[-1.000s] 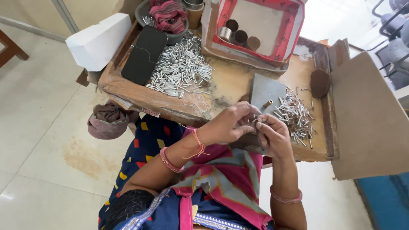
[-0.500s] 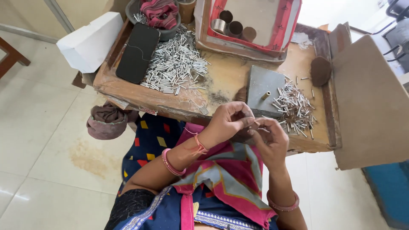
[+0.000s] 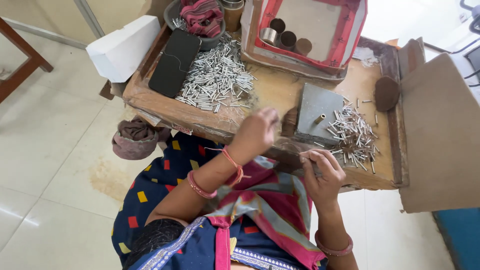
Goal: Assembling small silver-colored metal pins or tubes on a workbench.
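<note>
left hand (image 3: 256, 134): raised over the tabletop (image 3: 272, 92) front edge, fingers curled and blurred; can't tell if it grips anything.
right hand (image 3: 322, 170): fingertips pinched on a thin metal piece, too small to identify.
stock: small pile of metal tubes (image 3: 352, 135) just beside grey block (image 3: 317, 112); big pile (image 3: 215, 77) by black phone (image 3: 175, 62).
tip: work close to the small pile, hands low.

Between your hands, bare board (image 3: 272, 92) lies open toward the red-edged box (image 3: 305, 35) at the far edge. The large tube pile (image 3: 215, 77) blocks the left, the grey block (image 3: 317, 112) the right.
</note>
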